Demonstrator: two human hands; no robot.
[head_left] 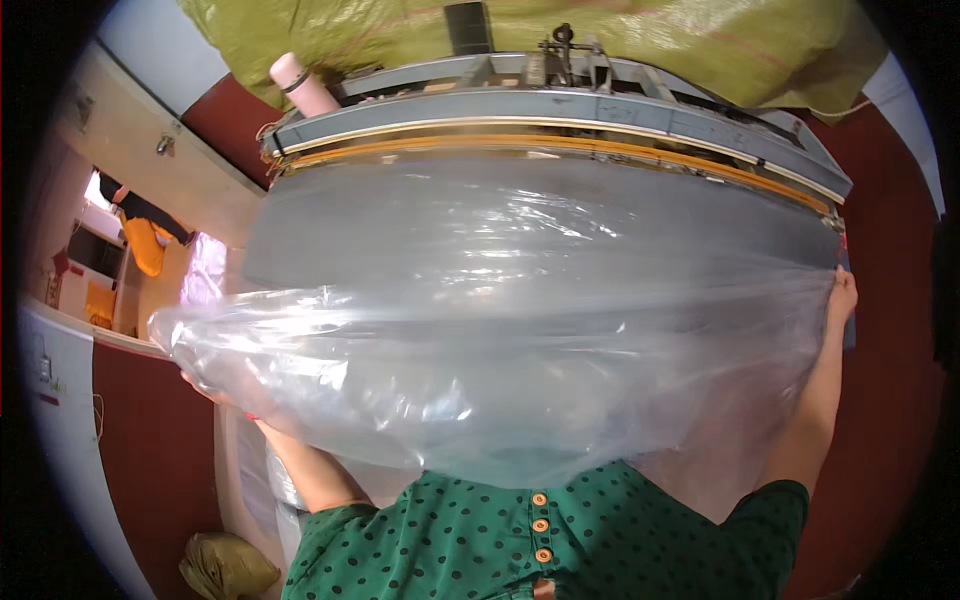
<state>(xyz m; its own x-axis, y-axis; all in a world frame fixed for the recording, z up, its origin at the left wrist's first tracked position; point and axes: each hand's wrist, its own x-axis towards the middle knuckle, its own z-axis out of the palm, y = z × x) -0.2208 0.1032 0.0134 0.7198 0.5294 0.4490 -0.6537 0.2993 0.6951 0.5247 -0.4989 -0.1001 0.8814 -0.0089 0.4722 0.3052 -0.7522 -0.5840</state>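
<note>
A wide sheet of clear plastic film (520, 380) is stretched across in front of my body, wrinkled and shiny, its lower edge hanging over my chest. At its right edge my right hand (845, 292) is closed on the film, with the arm reaching forward. My left hand (200, 388) holds the other end at the far left; the film covers most of its fingers. Beyond the film lies a grey flat surface (330, 220) of a long machine, with the film reaching over it. An orange strip (500, 142) runs along the machine's bar.
A blue-grey metal frame (690, 125) spans the back, with a dark metal mechanism (565, 50) on top. A pink bottle (305, 88) stands at its left end. Yellow-green woven sheeting (640, 35) hangs behind. An open door (150, 130) is at left; a tan sack (225, 565) sits below.
</note>
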